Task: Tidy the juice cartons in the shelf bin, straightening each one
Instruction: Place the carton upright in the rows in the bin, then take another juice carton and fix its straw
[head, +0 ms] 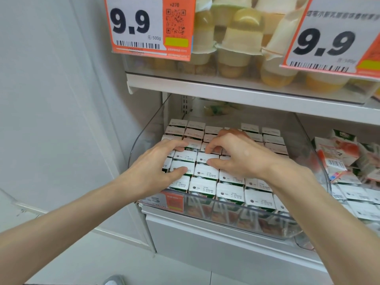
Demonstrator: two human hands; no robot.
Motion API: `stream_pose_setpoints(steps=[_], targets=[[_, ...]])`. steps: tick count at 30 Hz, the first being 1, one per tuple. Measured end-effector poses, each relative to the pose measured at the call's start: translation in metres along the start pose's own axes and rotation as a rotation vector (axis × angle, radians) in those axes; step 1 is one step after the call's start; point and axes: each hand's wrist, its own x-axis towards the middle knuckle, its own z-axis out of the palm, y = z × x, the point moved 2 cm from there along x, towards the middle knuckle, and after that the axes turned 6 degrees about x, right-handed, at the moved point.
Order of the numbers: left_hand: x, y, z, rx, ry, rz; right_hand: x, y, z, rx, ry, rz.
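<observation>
A clear plastic shelf bin (pixel 242 214) holds several small juice cartons (pixel 205 187) standing in rows, white tops up with printed date codes. My left hand (pixel 156 167) reaches into the left part of the bin; its fingers and thumb pinch two cartons (pixel 184 159) from back and front. My right hand (pixel 236 155) is beside it, fingers curled over the tops and thumb pressed on the front of a carton (pixel 206 158) in the middle rows. Both hands hide the cartons under them.
To the right, a neighbouring bin (pixel 347 161) holds jumbled cartons with red fruit pictures. A shelf (pixel 226 89) just above carries jelly cups (pixel 234 48) and two orange 9.9 price tags (pixel 150 25). A white wall panel (pixel 61 99) stands left. A small price label (pixel 164 200) is on the bin front.
</observation>
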Motion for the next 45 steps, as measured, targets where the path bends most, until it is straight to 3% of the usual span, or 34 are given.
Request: stream_pose_setpoints(steps=[9, 14, 19, 25, 31, 34, 38, 41, 45], targets=[[-0.001, 0.002, 0.000, -0.007, -0.008, 0.001, 0.007, 0.003, -0.001, 0.060, -0.044, 0.039], [-0.002, 0.002, -0.001, -0.007, -0.016, -0.003, -0.001, 0.012, 0.001, 0.319, -0.016, 0.061], [-0.001, 0.003, -0.001, 0.000, -0.033, -0.005, -0.011, 0.009, -0.004, 0.548, 0.172, 0.033], [-0.002, 0.007, -0.003, 0.003, 0.007, 0.061, -0.040, -0.004, -0.006, 0.660, 0.461, -0.062], [-0.008, 0.033, -0.005, -0.222, 0.044, 0.169, -0.060, -0.012, 0.000, 0.847, 0.640, -0.126], [-0.008, 0.040, -0.007, -0.336, 0.048, 0.200, -0.065, -0.015, -0.001, 0.980, 0.631, -0.117], [-0.011, 0.043, -0.006, -0.606, 0.006, 0.081, -0.065, -0.014, 0.000, 1.155, 0.499, -0.005], [-0.012, 0.040, -0.003, -0.717, -0.025, -0.004, -0.063, -0.012, 0.004, 1.064, 0.458, 0.106], [-0.015, 0.041, -0.001, -0.795, -0.073, -0.040, -0.065, -0.012, 0.007, 1.115, 0.447, 0.154]])
